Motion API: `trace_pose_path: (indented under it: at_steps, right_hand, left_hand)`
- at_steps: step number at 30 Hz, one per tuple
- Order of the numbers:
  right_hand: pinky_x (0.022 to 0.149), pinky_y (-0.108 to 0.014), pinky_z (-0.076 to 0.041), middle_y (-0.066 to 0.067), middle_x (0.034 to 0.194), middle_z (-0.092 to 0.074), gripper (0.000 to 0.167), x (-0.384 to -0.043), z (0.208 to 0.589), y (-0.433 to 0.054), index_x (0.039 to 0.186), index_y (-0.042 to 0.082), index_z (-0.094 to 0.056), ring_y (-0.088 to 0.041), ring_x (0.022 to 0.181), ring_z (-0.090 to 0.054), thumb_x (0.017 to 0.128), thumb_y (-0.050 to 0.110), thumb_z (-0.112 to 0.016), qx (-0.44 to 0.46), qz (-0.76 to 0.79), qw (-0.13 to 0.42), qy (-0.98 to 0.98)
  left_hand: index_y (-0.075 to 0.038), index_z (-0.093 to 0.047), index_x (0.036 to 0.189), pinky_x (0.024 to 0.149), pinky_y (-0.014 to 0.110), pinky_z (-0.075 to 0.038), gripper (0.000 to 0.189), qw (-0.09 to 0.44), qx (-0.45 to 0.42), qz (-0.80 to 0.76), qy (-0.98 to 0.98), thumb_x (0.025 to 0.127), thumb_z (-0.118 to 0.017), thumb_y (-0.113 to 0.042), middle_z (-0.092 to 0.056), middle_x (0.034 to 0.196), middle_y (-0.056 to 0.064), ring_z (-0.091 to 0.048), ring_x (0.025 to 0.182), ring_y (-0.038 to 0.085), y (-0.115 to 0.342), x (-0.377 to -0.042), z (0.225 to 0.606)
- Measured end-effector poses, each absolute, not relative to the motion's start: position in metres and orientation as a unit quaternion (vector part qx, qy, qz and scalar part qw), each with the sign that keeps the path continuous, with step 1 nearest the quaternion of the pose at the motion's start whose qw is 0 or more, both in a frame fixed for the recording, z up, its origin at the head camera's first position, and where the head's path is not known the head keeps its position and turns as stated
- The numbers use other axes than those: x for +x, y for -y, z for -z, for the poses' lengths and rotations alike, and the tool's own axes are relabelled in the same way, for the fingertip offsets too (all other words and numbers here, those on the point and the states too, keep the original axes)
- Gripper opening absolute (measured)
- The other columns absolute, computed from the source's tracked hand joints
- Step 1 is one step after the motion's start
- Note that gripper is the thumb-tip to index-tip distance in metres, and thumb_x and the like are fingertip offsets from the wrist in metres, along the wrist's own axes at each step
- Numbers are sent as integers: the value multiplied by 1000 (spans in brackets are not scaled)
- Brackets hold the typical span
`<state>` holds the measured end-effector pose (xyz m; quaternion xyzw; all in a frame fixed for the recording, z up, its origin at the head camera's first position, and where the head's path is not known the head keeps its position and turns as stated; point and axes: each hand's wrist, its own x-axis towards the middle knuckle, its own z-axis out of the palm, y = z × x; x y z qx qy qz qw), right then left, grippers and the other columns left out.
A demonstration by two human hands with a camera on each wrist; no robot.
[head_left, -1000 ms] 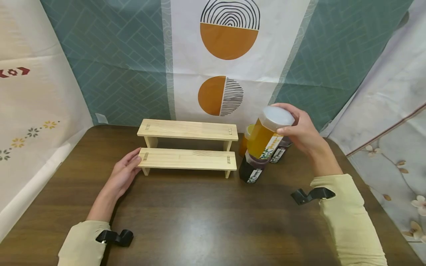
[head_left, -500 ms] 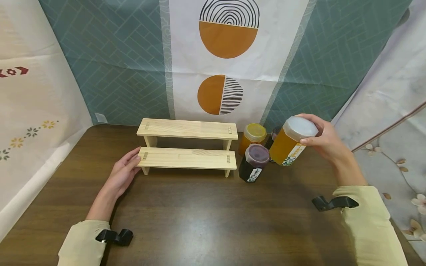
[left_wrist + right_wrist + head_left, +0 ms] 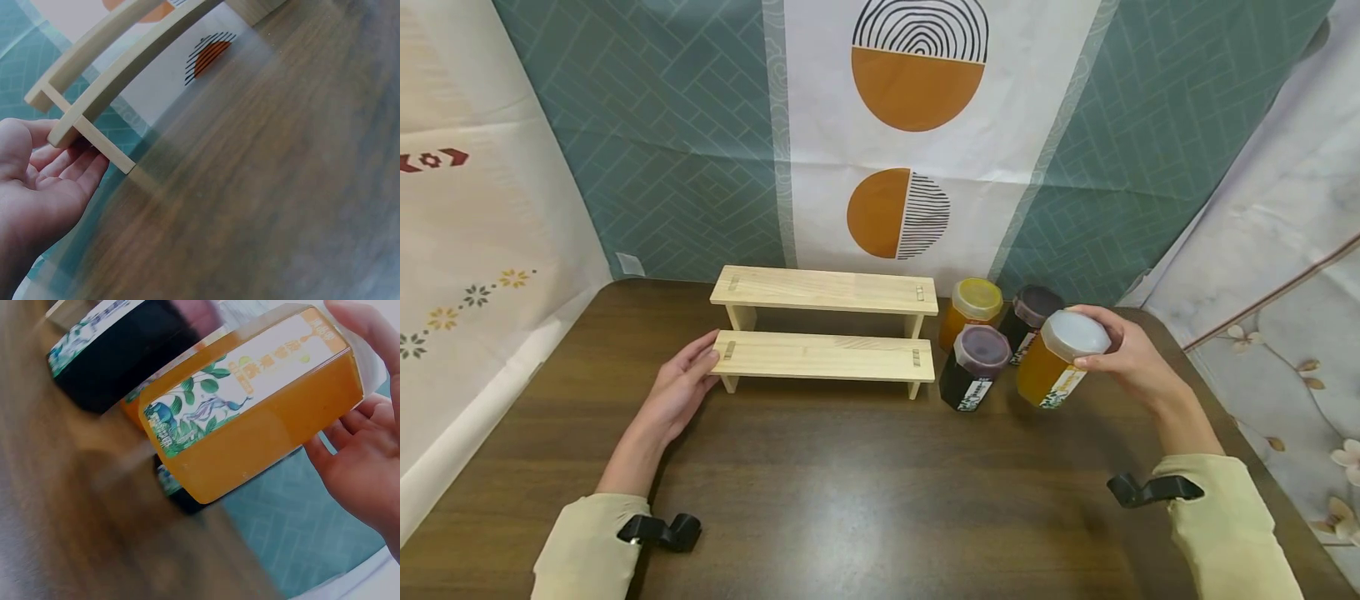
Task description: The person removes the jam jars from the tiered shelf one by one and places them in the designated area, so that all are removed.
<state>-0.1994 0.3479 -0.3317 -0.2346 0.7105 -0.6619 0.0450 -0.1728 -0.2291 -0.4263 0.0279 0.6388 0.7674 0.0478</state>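
Note:
My right hand [image 3: 1135, 358] grips a bottle [image 3: 1041, 377] of orange liquid around its whitish translucent lid. The bottle is tilted slightly and hangs close over the table's right part. In the right wrist view, its label [image 3: 225, 394] shows green leaves and a bird. Just left stands a dark bottle [image 3: 970, 367] with a purplish lid. Behind are an orange bottle [image 3: 973, 310] with a yellow lid and another dark bottle [image 3: 1028, 317], partly hidden. My left hand [image 3: 683, 382] pinches the left end of the two-tier wooden shelf's [image 3: 820, 356] lower board, thumb on top and fingers beneath.
Everything stands on a dark brown wooden table [image 3: 850, 483]. The shelf's upper board [image 3: 820, 289] sits behind the lower one. A patterned cloth [image 3: 700, 150] hangs behind the table, with pale cloths at both sides.
My right hand has carried the orange bottle rightward, away from above the front dark bottle, then lowered it toward the table. My left hand has stayed at the shelf's end.

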Motion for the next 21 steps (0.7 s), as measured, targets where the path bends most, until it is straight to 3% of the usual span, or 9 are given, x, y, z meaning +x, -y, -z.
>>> trace_pose_path:
  at_steps: [9,16,21]
  right_hand:
    - [77,-24,-50,1,114,-61,64,-192,367,-350,126,15,-58,-14,95,-56,75,-22,-62,-229,671,63,-702]
    - [81,-23,-50,3,115,-59,63,-191,373,-349,129,20,-55,-14,99,-54,78,-16,-64,-199,639,80,-739]
    - [82,-23,-50,3,116,-56,66,-195,364,-347,139,10,-44,-12,101,-54,80,-10,-68,-181,569,103,-795]
  left_hand:
    - [4,-10,152,95,17,-39,66,48,29,-771,-634,104,-46,-22,-13,154,28,-45,119,4,228,-172,429]
    - [6,-11,152,93,16,-40,65,39,32,-781,-622,104,-46,-20,-23,151,22,-49,114,2,228,-171,433]
    - [6,-12,152,92,16,-41,64,29,19,-772,-635,104,-46,-19,-24,150,23,-50,113,2,230,-168,432]
